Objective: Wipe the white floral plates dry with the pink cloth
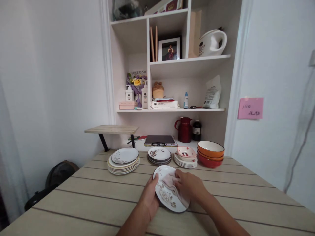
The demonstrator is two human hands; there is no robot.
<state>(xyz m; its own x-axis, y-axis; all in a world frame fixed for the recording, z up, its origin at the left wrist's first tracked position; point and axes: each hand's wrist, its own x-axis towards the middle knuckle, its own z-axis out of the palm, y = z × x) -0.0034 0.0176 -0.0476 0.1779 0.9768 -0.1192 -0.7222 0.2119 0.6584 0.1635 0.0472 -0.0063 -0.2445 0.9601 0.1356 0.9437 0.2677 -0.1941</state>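
A white plate [165, 195] with a brown flower pattern and dark rim is tilted up in front of me. My left hand [150, 195] grips its left edge, thumb on the upper face and the other fingers out of sight beneath. Against the plate's face, my right hand [188, 184] presses a pale pinkish cloth [168, 179], its fingers bunched on the fabric. Just beyond the plate stands a stack of similar small flowered plates [159, 153].
Behind my hands are a stack of larger plates [123, 164], small plates [185, 163] topped by a pink-spotted dish [186, 152], and stacked orange and red bowls [210, 154]. A small raised wooden shelf [112, 129] stands at the back left. A red jug [184, 130] sits behind.
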